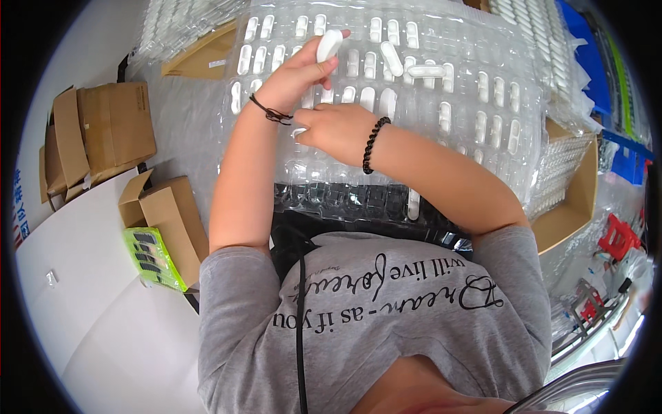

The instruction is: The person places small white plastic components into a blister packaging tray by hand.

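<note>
My left hand (303, 74) is closed round a white, rounded oblong plastic piece (329, 45), lifted above a transparent plastic blister tray (289, 148). My right hand (336, 131) is lower, just past the left wrist, with its fingers curled together. A small white bit shows at its fingertips, but I cannot make out what it is. Several similar white pieces sit upright in rows of the tray's pockets. Two others, a tilted piece (391, 59) and a sideways piece (427, 71), lie loose on top. My forearms and hands hide part of the tray.
Stacked filled trays (531, 34) stand at the far right, near an open cardboard box (576, 196). On the left are a larger carton (114, 127), a smaller open carton (172, 214) and a green-edged packet (155, 259). A black cable (301, 331) hangs down my front.
</note>
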The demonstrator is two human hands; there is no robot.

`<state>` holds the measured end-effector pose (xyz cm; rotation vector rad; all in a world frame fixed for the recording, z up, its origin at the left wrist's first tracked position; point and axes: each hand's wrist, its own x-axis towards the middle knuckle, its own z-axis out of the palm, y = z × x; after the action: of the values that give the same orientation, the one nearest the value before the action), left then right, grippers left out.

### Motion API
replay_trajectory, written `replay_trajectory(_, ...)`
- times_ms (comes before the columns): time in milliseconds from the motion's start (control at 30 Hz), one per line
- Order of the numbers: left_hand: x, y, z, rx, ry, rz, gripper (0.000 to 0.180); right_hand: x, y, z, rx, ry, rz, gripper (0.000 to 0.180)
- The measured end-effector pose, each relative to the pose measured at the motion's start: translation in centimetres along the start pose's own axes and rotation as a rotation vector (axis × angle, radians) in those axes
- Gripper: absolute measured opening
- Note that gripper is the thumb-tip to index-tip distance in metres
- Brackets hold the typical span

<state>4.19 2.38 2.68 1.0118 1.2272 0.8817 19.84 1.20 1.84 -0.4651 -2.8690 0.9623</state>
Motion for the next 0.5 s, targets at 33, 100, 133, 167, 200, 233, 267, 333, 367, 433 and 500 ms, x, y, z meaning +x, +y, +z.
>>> replay_trajectory(33, 0.0, -0.2, 0.1, -0.021, -0.062, -0.041, 0.054, -0.1, -0.1, -0.1, -0.004, -0.002, 0.0, 0.018)
replay_trajectory(100, 0.0, -0.9, 0.1, -0.055, -0.098, -0.018, 0.06, -0.1, -0.8, -0.6, -0.15, 0.003, -0.048, 0.018)
replay_trajectory(133, 0.0, -1.2, -0.1, -0.128, -0.082, 0.038, 0.058, -0.1, -0.9, -0.8, -0.153, 0.003, -0.049, 0.018)
replay_trajectory(167, 0.1, -1.4, -0.2, -0.2, -0.068, 0.096, 0.056, -0.1, -0.8, -1.0, -0.167, 0.006, -0.067, 0.016)
replay_trajectory(200, 0.2, -1.6, -0.6, -0.2, -0.068, 0.101, 0.056, -0.2, -0.6, -1.1, -0.18, 0.008, -0.085, 0.016)
replay_trajectory(233, 0.1, -1.7, -1.1, -0.257, -0.086, 0.143, 0.051, 0.0, -0.2, -1.2, -0.184, 0.009, -0.086, 0.016)
replay_trajectory(267, 0.3, -1.7, -1.2, -0.316, -0.112, 0.183, 0.045, 0.1, 0.6, -1.4, -0.073, -0.037, -0.094, 0.013)
replay_trajectory(333, 0.4, -1.7, -1.3, -0.367, -0.088, 0.196, 0.045, 0.6, 2.7, -1.3, 0.043, -0.082, -0.104, 0.011)
replay_trajectory(367, 0.4, -1.7, -1.4, -0.417, -0.058, 0.211, 0.045, 1.0, 4.3, -1.1, 0.386, 0.084, -0.231, 0.011)
replay_trajectory(433, 0.6, -1.9, -1.8, -0.462, -0.083, 0.205, 0.045, 0.5, 5.9, -2.0, 0.724, 0.249, -0.354, 0.012)
replay_trajectory(500, 0.6, -2.7, -2.2, -0.557, -0.113, 0.185, 0.042, 0.1, 6.3, -3.8, 1.468, 0.335, 0.097, 0.014)
